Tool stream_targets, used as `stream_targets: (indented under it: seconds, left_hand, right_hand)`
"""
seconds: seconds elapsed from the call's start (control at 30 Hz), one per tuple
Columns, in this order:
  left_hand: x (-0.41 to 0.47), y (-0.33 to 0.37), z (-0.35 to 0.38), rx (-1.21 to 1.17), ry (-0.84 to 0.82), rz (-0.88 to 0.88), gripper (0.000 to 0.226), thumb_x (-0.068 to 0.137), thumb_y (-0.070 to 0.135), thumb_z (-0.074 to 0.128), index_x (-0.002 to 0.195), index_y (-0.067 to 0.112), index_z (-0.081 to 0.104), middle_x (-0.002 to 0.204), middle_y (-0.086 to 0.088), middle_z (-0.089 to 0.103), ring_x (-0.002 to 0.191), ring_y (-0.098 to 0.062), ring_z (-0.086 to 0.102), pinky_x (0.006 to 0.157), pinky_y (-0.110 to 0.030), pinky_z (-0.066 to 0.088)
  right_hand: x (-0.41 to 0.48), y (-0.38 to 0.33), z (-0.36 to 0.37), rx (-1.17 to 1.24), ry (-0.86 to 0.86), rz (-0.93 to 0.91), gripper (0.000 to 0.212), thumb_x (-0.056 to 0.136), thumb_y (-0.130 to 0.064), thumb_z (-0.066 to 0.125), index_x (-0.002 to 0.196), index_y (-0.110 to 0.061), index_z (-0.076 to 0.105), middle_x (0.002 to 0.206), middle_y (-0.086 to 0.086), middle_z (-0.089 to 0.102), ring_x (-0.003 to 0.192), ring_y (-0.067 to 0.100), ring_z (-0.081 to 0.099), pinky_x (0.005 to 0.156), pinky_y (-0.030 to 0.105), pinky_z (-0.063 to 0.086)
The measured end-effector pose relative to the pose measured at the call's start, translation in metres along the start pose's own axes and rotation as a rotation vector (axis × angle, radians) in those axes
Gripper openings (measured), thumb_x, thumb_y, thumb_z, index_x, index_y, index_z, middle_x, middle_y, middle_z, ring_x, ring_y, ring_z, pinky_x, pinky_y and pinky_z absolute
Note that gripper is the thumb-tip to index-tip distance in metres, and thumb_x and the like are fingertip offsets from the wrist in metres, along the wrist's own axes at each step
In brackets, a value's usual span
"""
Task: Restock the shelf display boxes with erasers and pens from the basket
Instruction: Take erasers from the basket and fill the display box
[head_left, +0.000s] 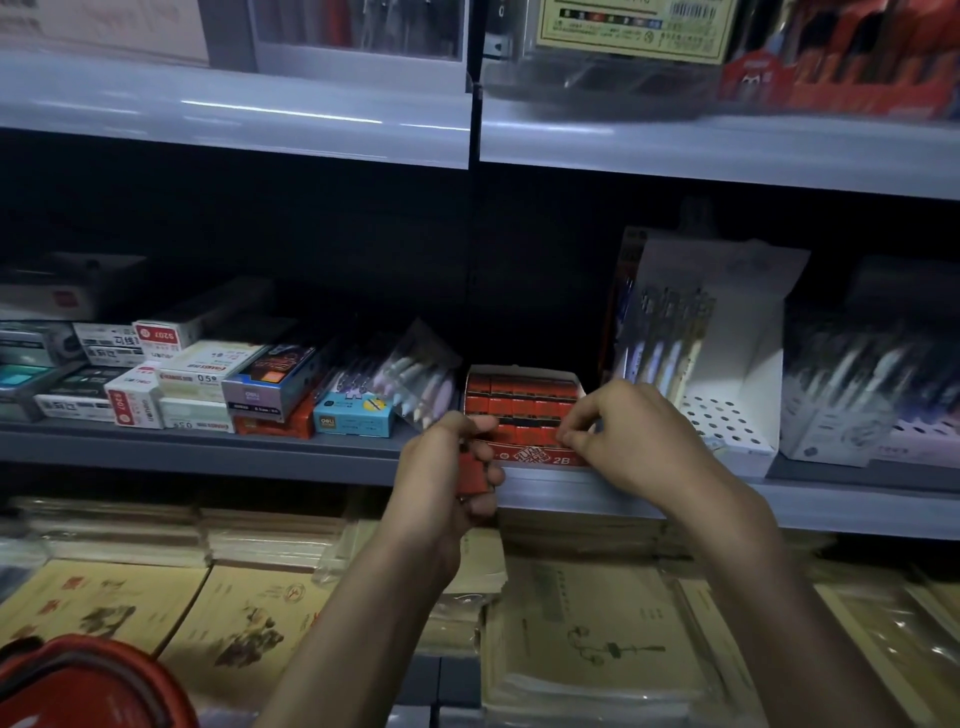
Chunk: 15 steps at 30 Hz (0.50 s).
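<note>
Beside eraser box (540, 458): pen packet (423, 376), pen display (737, 374).
Left hand (441, 467): grasping erasers (470, 475), before box.
Right hand (628, 436): pinching front-row eraser (551, 434).

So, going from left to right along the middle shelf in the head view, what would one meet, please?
Stacked white and red boxes → dark blue box → blue and yellow box → clear pack of pastel pens → red eraser display box → white pen display box → pale box of pens.
</note>
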<state>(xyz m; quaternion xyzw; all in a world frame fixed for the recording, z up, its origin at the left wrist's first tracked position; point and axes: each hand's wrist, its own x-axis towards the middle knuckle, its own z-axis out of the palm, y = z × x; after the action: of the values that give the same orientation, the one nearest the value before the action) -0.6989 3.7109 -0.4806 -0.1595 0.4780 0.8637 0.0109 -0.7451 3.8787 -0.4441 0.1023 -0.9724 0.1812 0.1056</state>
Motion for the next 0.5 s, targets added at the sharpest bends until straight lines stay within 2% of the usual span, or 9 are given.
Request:
stream_targets:
  seconds: [0.1,0.23,0.33,0.4,0.5]
  left_hand:
    - [-0.006,0.002,0.002,-0.156,-0.077,-0.059,0.040,0.101,0.026,0.052,0.122,-0.003,0.069,0.070,-0.005,0.054,0.058,-0.016,0.052,0.042,-0.022,0.037]
    - [-0.009,0.006,0.004,-0.359,-0.148,-0.146,0.046,0.100,0.033,0.054,0.108,-0.007,0.076,0.089,-0.016,0.058,0.074,-0.025,0.062,0.055,-0.030,0.055]
    - [-0.007,0.008,0.004,-0.504,-0.208,-0.192,0.040,0.094,0.014,0.050,0.114,-0.013,0.072,0.108,-0.024,0.062,0.095,-0.034,0.066,0.068,-0.041,0.063]
    - [-0.007,0.007,0.003,-0.550,-0.256,-0.205,0.044,0.089,0.001,0.042,0.125,-0.012,0.064,0.125,-0.030,0.064,0.112,-0.040,0.067,0.080,-0.050,0.063]
    - [-0.007,0.007,0.005,-0.512,-0.311,-0.190,0.049,0.089,-0.008,0.036,0.133,-0.007,0.059,0.124,-0.036,0.065,0.111,-0.046,0.070,0.089,-0.060,0.057]
  right_hand:
    - [-0.003,-0.001,-0.002,-0.028,-0.012,-0.013,0.019,0.094,-0.022,0.064,0.097,-0.032,0.080,0.092,-0.013,0.068,0.082,0.010,0.057,0.075,0.027,0.044]
    - [-0.006,-0.004,-0.007,0.093,0.103,-0.034,0.016,0.093,-0.026,0.065,0.095,-0.034,0.079,0.079,-0.019,0.063,0.075,0.003,0.058,0.067,0.025,0.045]
    - [-0.013,-0.013,-0.014,0.305,0.093,-0.096,0.013,0.091,-0.026,0.069,0.089,-0.033,0.080,0.077,-0.019,0.069,0.071,-0.005,0.060,0.062,0.013,0.040]
    - [-0.019,-0.020,-0.017,0.453,0.026,-0.138,0.012,0.089,-0.023,0.073,0.087,-0.032,0.080,0.080,-0.017,0.073,0.070,-0.006,0.062,0.063,0.012,0.044]
    - [-0.024,-0.026,-0.012,0.477,0.019,-0.165,0.010,0.087,-0.025,0.076,0.090,-0.033,0.079,0.082,-0.011,0.067,0.067,-0.003,0.058,0.061,0.013,0.041]
